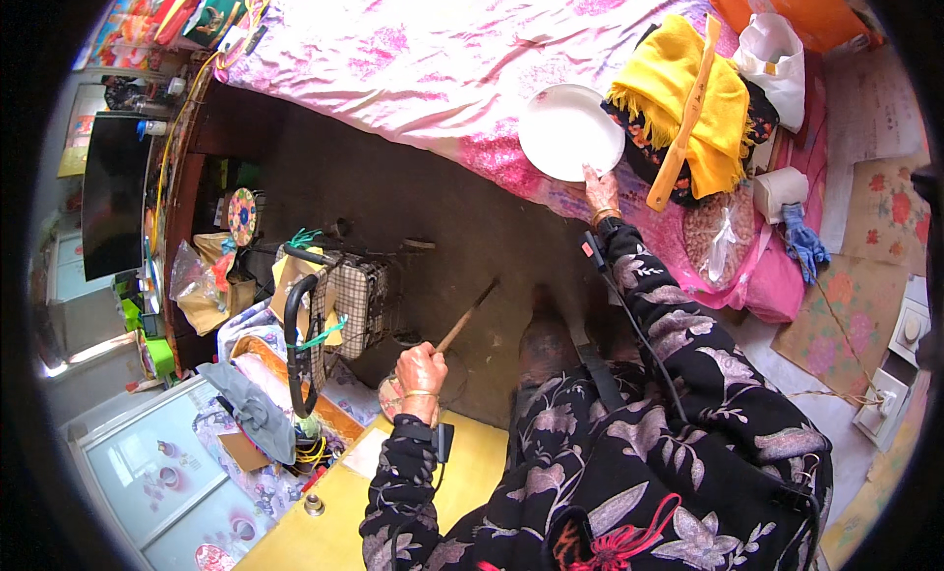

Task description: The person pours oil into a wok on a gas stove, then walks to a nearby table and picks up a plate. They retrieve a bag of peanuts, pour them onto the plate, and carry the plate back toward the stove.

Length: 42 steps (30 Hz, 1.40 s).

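Observation:
My left hand (422, 372) is closed around a thin wooden stick (461, 327) whose dark end points up and to the right, over the floor. With my right hand (603, 191) I grip the lower rim of a white bowl (571, 132), a finger lying over its edge. The bowl is at the near edge of a bed with a pink and white sheet (413, 54). Whether the bowl rests on the sheet or is just above it, I cannot tell. No contents show inside the bowl.
Right of the bowl lie a yellow fringed cloth (682, 91) and a wooden back scratcher or shoehorn (686, 121). A blue glove (805, 239) hangs near a paper roll (780, 191). To the left stands a checked trolley (358, 298) with a black handle (291, 350). A yellow door (457, 468) is below.

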Tool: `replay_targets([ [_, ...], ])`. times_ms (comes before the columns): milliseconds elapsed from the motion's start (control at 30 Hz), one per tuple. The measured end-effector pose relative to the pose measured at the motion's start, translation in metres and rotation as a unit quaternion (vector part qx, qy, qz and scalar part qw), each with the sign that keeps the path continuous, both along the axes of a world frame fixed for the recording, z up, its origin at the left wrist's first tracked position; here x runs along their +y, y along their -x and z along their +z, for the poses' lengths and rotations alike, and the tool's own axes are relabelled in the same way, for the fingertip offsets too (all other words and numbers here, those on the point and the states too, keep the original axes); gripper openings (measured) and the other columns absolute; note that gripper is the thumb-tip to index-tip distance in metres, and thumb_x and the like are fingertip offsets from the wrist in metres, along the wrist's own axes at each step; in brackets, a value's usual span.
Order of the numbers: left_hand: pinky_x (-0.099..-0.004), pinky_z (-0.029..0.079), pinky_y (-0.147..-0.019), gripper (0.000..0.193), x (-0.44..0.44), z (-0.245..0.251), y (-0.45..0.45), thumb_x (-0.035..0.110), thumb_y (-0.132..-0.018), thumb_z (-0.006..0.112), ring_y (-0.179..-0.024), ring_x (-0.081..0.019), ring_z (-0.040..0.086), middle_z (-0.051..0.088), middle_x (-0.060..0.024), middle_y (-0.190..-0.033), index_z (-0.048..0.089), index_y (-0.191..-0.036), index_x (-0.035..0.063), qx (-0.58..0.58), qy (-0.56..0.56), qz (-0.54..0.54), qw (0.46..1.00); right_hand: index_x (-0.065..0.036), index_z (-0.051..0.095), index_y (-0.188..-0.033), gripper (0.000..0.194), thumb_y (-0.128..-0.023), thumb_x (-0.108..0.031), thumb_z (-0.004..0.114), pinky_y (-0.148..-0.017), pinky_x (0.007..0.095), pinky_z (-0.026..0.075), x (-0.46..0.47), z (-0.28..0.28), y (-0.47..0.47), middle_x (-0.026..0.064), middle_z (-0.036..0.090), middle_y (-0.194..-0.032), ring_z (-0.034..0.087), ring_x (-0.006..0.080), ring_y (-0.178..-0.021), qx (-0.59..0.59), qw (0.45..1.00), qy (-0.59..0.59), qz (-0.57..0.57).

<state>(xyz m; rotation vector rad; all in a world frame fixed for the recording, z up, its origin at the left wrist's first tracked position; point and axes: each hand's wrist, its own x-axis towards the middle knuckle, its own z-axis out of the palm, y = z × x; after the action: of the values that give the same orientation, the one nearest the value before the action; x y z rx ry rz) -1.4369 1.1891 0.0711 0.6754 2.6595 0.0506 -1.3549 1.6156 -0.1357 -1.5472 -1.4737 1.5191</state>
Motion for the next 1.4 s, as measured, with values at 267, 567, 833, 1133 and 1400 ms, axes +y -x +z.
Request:
replay_targets([
  [267,-0.0463,0.055,-0.07,0.012,0.065,-0.006,0.085,0.016,-0.069,0.069,-0.077,-0.0372,0.067,0.068,-0.0184,-0.076,0.067,-0.073,0.0054,-0.026,0.018,-0.098,0.995,0.004,0.038,-0.13,0.051,-0.095,-0.025,0.06,-0.066,0.0377,0.059,-0.049,0.074,-0.06,0.0138,0.064,-0.088,0.069,0.0248,-0.074,0.179,0.959,0.182,0.125],
  [567,-0.046,0.055,-0.069,0.007,0.185,-0.003,0.193,0.014,-0.067,0.071,-0.078,-0.0358,0.068,0.069,-0.0153,-0.079,0.07,-0.073,0.0108,-0.01,0.032,-0.325,0.945,-0.007,0.062,-0.099,0.017,-0.097,-0.023,0.057,-0.049,0.0286,0.056,-0.045,0.146,-0.226,0.0067,0.067,-0.076,0.068,0.0166,-0.057,0.052,0.973,0.222,0.049],
  [833,-0.0442,0.054,-0.069,0.022,0.311,-0.029,0.235,0.022,-0.071,0.077,-0.078,-0.0359,0.068,0.068,-0.0178,-0.079,0.069,-0.083,0.0056,0.088,-0.053,-0.359,0.928,-0.004,0.063,-0.108,0.016,-0.096,-0.011,0.056,-0.057,0.0236,0.053,0.003,0.157,-0.266,0.0035,0.066,-0.082,0.066,0.0108,-0.064,-0.022,0.997,-0.02,-0.077],
  [1133,-0.0395,0.051,-0.065,0.038,0.314,-0.037,0.232,0.037,-0.079,0.077,-0.069,-0.0266,0.065,0.065,-0.0113,-0.072,0.066,-0.096,0.0044,0.125,-0.207,-0.247,0.938,-0.002,0.066,-0.102,0.025,-0.085,-0.021,0.071,-0.065,0.0291,0.053,0.016,0.147,-0.289,0.008,0.067,-0.087,0.066,0.0147,-0.075,-0.199,0.969,-0.12,-0.083],
  [1400,-0.0344,0.047,-0.061,0.02,0.299,-0.046,0.233,0.016,-0.083,0.072,-0.063,-0.0224,0.056,0.06,-0.0107,-0.071,0.063,-0.092,0.0003,0.034,-0.295,-0.16,0.941,-0.006,0.066,-0.102,0.036,-0.082,-0.036,0.072,-0.068,0.0373,0.052,0.026,0.154,-0.281,0.0174,0.068,-0.083,0.068,0.0257,-0.08,-0.237,0.969,-0.071,0.024],
])
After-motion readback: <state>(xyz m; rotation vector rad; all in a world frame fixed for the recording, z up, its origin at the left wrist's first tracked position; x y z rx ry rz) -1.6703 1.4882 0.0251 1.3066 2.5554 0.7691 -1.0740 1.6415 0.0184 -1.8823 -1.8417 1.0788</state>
